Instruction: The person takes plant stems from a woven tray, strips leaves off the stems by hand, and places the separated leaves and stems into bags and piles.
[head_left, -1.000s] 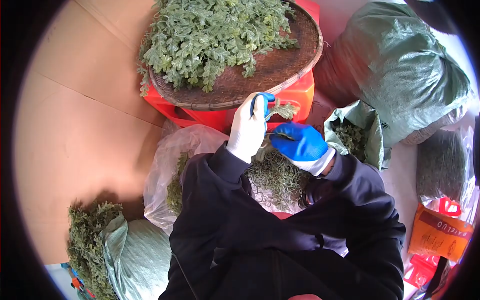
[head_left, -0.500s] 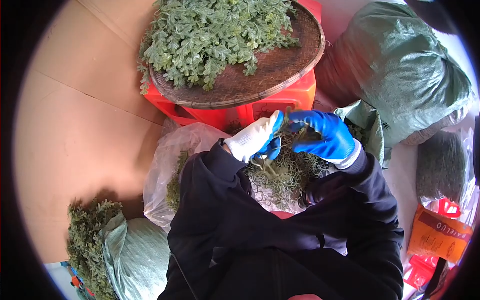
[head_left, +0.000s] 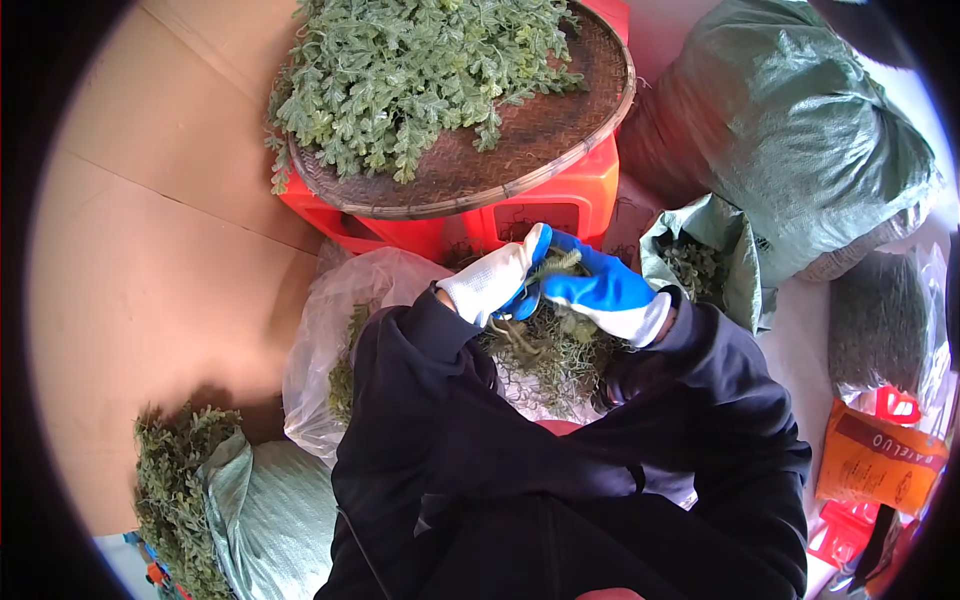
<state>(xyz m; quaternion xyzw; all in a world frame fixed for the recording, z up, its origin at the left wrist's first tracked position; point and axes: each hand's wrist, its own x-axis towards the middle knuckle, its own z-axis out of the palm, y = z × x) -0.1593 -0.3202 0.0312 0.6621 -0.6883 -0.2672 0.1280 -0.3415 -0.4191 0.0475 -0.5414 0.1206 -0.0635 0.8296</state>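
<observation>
Both my hands wear white gloves with blue coating and meet over my lap. My left hand [head_left: 492,282] has its fingers closed around a green leafy sprig [head_left: 560,264]. From the other side, my right hand [head_left: 608,298] closes on the same sprig, its thumb and fingers near the leaves. Parts of the stem are hidden behind the gloves. Right below lies a tangle of thin, pale green stems [head_left: 565,355]. Beyond my hands, a heap of frosted green leafy sprigs [head_left: 410,85] covers much of a round woven tray [head_left: 530,165].
Red plastic stools [head_left: 590,195] support the tray. A clear plastic bag [head_left: 315,350] with greenery stands left. Right are an open green sack [head_left: 745,265], a large stuffed sack [head_left: 790,130] and an orange packet [head_left: 870,460]. Another sack [head_left: 275,510] with greenery lies lower left.
My right hand has moved left and turned, closing in beside my left hand on the sprig. The view has shifted slightly.
</observation>
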